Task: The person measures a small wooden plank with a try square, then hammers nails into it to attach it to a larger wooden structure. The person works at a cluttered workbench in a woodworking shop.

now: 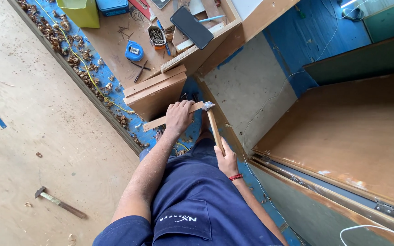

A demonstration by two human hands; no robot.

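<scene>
Workshop floor, blue mat (292,32); left hand (179,117) clamped over wood strip (158,122), right hand (227,162) gripping hammer (213,124) handle.

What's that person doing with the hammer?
A person in a blue shirt holds a wooden strip steady with the left hand. The right hand grips a wooden-handled hammer, its head resting at the strip's end, beside a wooden box. A second hammer lies on the plywood floor, away from both hands.
</scene>
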